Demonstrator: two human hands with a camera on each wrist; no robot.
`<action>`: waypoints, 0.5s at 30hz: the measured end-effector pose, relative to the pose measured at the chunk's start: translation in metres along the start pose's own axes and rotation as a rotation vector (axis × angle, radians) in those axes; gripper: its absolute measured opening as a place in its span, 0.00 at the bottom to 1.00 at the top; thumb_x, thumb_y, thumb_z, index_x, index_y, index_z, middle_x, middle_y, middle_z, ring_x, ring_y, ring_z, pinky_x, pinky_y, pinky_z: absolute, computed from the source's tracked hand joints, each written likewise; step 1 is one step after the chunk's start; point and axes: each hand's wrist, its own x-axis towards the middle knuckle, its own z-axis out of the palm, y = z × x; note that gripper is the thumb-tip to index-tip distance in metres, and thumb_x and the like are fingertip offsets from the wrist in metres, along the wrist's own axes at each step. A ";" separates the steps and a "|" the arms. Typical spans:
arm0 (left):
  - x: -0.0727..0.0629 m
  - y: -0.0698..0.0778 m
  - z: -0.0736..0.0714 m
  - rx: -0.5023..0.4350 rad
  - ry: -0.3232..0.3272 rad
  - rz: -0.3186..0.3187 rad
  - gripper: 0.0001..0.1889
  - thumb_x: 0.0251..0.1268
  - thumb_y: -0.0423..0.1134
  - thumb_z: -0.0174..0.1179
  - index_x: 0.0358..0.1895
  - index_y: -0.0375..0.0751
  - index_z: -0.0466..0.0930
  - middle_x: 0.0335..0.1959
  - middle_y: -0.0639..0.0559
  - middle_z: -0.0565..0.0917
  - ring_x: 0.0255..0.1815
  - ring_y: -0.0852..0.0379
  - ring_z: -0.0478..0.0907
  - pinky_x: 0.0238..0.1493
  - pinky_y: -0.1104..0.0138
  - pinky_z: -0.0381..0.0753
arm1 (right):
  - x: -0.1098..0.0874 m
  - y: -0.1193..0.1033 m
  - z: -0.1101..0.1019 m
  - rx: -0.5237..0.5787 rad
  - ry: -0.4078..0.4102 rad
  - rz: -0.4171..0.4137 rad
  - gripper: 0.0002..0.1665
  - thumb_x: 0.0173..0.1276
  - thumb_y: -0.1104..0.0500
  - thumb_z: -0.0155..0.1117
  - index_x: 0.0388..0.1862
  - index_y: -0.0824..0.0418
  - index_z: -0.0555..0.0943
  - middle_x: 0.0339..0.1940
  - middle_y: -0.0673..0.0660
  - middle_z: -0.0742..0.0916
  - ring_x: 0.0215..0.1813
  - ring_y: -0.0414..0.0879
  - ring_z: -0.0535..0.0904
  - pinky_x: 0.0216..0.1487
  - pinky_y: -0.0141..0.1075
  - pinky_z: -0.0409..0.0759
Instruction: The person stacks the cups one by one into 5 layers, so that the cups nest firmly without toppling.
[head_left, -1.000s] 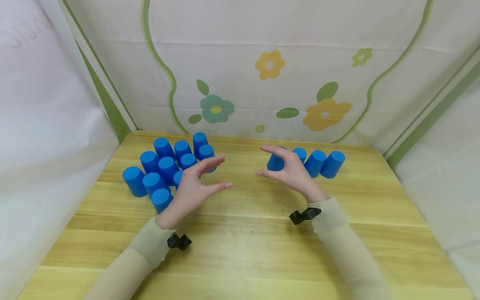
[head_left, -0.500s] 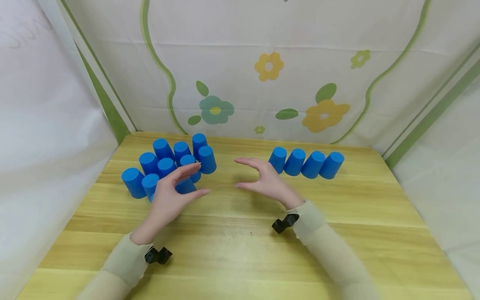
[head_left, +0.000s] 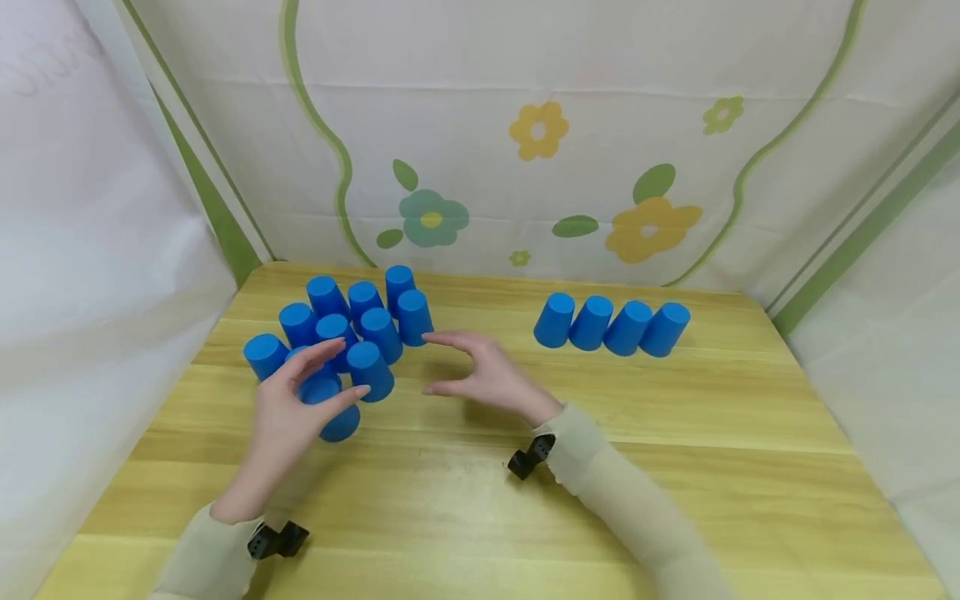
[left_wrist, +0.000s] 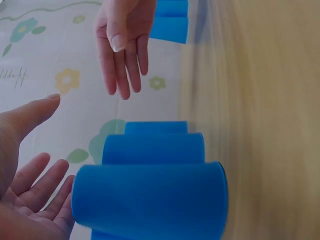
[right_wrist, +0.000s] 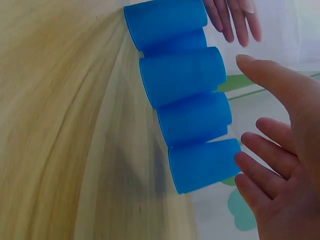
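Blue cups stand upside down in a cluster at the table's left. My left hand (head_left: 283, 410) is held over the cluster's front corner, fingers and thumb spread apart, partly covering the frontmost cup (head_left: 342, 423). In the left wrist view that cup (left_wrist: 150, 200) lies beside the fingers, which do not wrap round it. My right hand (head_left: 491, 375) hovers right of the cluster, thumb and fingers parted with nothing between them. Its fingertips come close to the right-hand cup (head_left: 415, 318). Seen from the right wrist, a line of cups (right_wrist: 185, 77) slants past the open palm.
Several more blue cups (head_left: 591, 323) form a separate row at the back right of the wooden table (head_left: 480, 517). Behind the table's far edge hangs a white curtain (head_left: 465, 125) printed with flowers. Other white cloth (head_left: 97, 275) encloses the left side.
Both hands have moved left. My left hand has also drawn nearer the front edge, and the right has passed from the right-hand row to the cluster. The cups stand where they were.
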 end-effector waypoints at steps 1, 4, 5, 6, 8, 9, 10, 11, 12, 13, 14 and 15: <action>-0.002 -0.001 -0.002 0.001 0.001 -0.013 0.33 0.57 0.38 0.78 0.68 0.47 0.78 0.63 0.53 0.81 0.67 0.52 0.75 0.67 0.64 0.72 | 0.002 -0.001 0.002 0.010 -0.004 -0.005 0.41 0.61 0.44 0.79 0.73 0.49 0.76 0.69 0.45 0.78 0.71 0.43 0.71 0.70 0.46 0.70; -0.008 -0.005 -0.008 0.008 -0.004 -0.047 0.33 0.58 0.38 0.77 0.68 0.43 0.77 0.64 0.50 0.81 0.66 0.49 0.74 0.67 0.65 0.72 | 0.008 -0.004 0.008 0.042 -0.014 -0.014 0.41 0.62 0.45 0.78 0.73 0.49 0.75 0.70 0.45 0.78 0.72 0.43 0.70 0.71 0.48 0.70; -0.010 -0.007 -0.009 0.015 -0.007 -0.054 0.33 0.58 0.38 0.77 0.68 0.43 0.76 0.64 0.49 0.80 0.66 0.48 0.75 0.67 0.66 0.71 | 0.009 -0.005 0.010 0.053 -0.017 -0.010 0.41 0.63 0.44 0.78 0.73 0.49 0.75 0.70 0.45 0.78 0.72 0.43 0.70 0.71 0.49 0.70; -0.012 -0.009 -0.010 0.020 -0.010 -0.058 0.34 0.58 0.38 0.77 0.68 0.42 0.76 0.64 0.48 0.80 0.66 0.47 0.75 0.66 0.68 0.71 | 0.011 -0.005 0.011 0.064 -0.017 -0.007 0.41 0.62 0.44 0.78 0.73 0.49 0.75 0.70 0.45 0.78 0.72 0.43 0.70 0.71 0.51 0.69; -0.014 -0.012 -0.011 0.011 -0.013 -0.060 0.34 0.57 0.37 0.78 0.68 0.41 0.76 0.64 0.47 0.80 0.65 0.46 0.76 0.64 0.74 0.71 | 0.013 -0.006 0.015 0.079 -0.015 0.001 0.41 0.62 0.44 0.78 0.73 0.50 0.75 0.70 0.45 0.78 0.72 0.44 0.70 0.70 0.54 0.70; -0.015 -0.013 -0.012 0.007 -0.012 -0.059 0.34 0.57 0.36 0.78 0.68 0.41 0.76 0.63 0.47 0.81 0.64 0.46 0.76 0.62 0.76 0.71 | 0.015 -0.006 0.017 0.083 -0.014 0.005 0.41 0.62 0.43 0.78 0.73 0.50 0.75 0.70 0.45 0.78 0.72 0.44 0.70 0.69 0.56 0.70; -0.015 -0.015 -0.012 0.005 -0.012 -0.060 0.34 0.57 0.36 0.78 0.68 0.41 0.76 0.63 0.46 0.81 0.63 0.46 0.77 0.61 0.78 0.71 | 0.016 -0.007 0.018 0.084 -0.013 0.006 0.42 0.62 0.43 0.78 0.73 0.51 0.76 0.70 0.44 0.78 0.72 0.44 0.70 0.69 0.57 0.70; -0.016 -0.017 -0.012 0.002 -0.009 -0.061 0.34 0.57 0.36 0.78 0.68 0.41 0.76 0.62 0.46 0.81 0.62 0.47 0.78 0.59 0.79 0.72 | 0.018 -0.008 0.021 0.084 -0.010 0.007 0.42 0.62 0.42 0.77 0.73 0.51 0.76 0.70 0.44 0.78 0.72 0.44 0.71 0.69 0.57 0.70; -0.016 -0.018 -0.012 -0.002 -0.004 -0.065 0.33 0.57 0.36 0.77 0.67 0.40 0.76 0.62 0.46 0.81 0.61 0.49 0.78 0.58 0.80 0.72 | 0.020 -0.009 0.023 0.087 -0.009 0.003 0.42 0.62 0.42 0.77 0.72 0.51 0.76 0.70 0.44 0.78 0.71 0.44 0.71 0.68 0.57 0.71; -0.016 -0.020 -0.012 -0.004 0.001 -0.074 0.33 0.57 0.36 0.77 0.67 0.39 0.76 0.61 0.46 0.82 0.60 0.52 0.79 0.57 0.81 0.72 | 0.022 -0.010 0.025 0.097 -0.010 0.002 0.42 0.61 0.42 0.77 0.72 0.52 0.76 0.70 0.44 0.78 0.71 0.44 0.71 0.68 0.56 0.71; -0.016 -0.021 -0.012 -0.004 0.006 -0.084 0.32 0.58 0.37 0.77 0.66 0.38 0.76 0.60 0.46 0.82 0.59 0.55 0.79 0.56 0.81 0.73 | 0.023 -0.011 0.028 0.106 -0.010 0.002 0.42 0.61 0.41 0.77 0.72 0.51 0.76 0.70 0.44 0.78 0.71 0.43 0.71 0.68 0.56 0.71; -0.016 -0.023 -0.012 -0.003 0.010 -0.096 0.31 0.58 0.37 0.77 0.66 0.38 0.77 0.60 0.46 0.82 0.58 0.58 0.79 0.56 0.81 0.73 | 0.025 -0.012 0.030 0.115 -0.011 0.002 0.42 0.61 0.41 0.77 0.72 0.50 0.76 0.70 0.43 0.78 0.71 0.43 0.71 0.68 0.55 0.71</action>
